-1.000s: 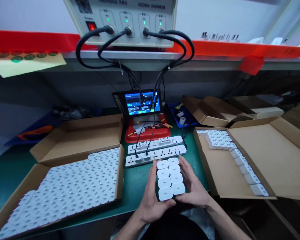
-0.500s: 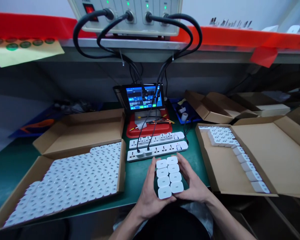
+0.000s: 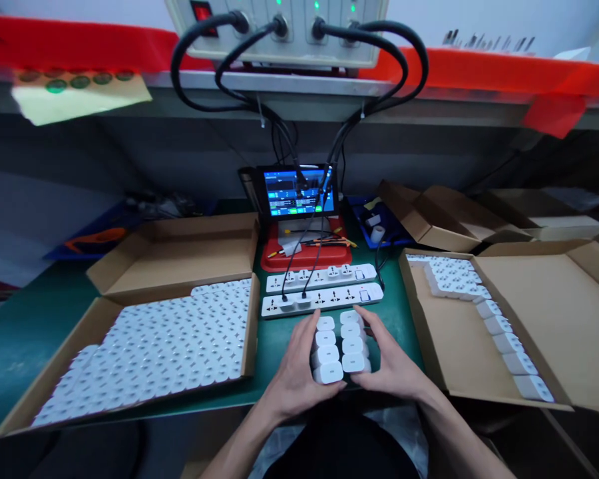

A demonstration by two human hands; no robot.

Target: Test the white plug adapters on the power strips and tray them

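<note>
Two rows of white charger blocks stand in front of me, port ends facing up. Around the left row of chargers (image 3: 328,356) my left hand (image 3: 297,366) is closed, fingers at the far end and thumb at the near end. My right hand (image 3: 392,362) grips the right row of chargers (image 3: 353,346) in the same way. A narrow gap separates the rows. Just beyond my fingertips lies a white power strip (image 3: 324,299) with two plugged-in adapters. Whether the chargers touch the green table (image 3: 274,346) I cannot tell.
At left, an open cardboard box (image 3: 252,332) holds many white chargers. An open box (image 3: 434,359) at right has chargers along its back and right side. Behind the strips are a red tray (image 3: 307,256), a lit screen (image 3: 299,193) and hanging black cables (image 3: 347,126).
The block of chargers has parted into two rows, one in each hand, with a gap between them. My view has shifted, so the surroundings sit farther right.
</note>
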